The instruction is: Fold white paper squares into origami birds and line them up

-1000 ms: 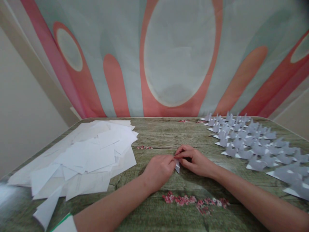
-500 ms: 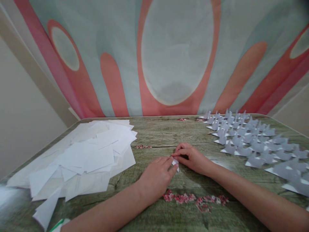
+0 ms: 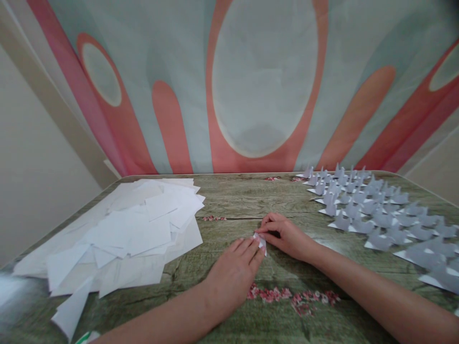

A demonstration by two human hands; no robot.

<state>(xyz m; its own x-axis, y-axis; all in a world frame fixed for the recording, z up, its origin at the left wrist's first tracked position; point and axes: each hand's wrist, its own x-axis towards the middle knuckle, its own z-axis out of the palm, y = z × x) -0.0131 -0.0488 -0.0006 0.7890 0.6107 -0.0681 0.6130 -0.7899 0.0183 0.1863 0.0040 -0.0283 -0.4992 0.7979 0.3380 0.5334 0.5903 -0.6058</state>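
A small piece of folded white paper (image 3: 262, 242) lies on the table between my hands, partly covered by fingers. My left hand (image 3: 238, 265) rests over its near left side, fingers stretched out and pressed down flat on it. At the paper's upper end, my right hand (image 3: 283, 234) has thumb and forefinger pinched on the edge, the other fingers curled. How the paper is folded is too small and too hidden to tell.
A loose, overlapping pile of white paper sheets (image 3: 125, 229) spreads over the left of the table. Several rows of folded white paper birds (image 3: 380, 215) stand at the right. A patterned curtain (image 3: 193, 119) hangs behind the wood-grain table (image 3: 236, 196).
My left fingers have shifted slightly and flattened, leaving more of the folded paper showing. My right hand keeps its pinch at nearly the same spot. The view has shifted slightly.
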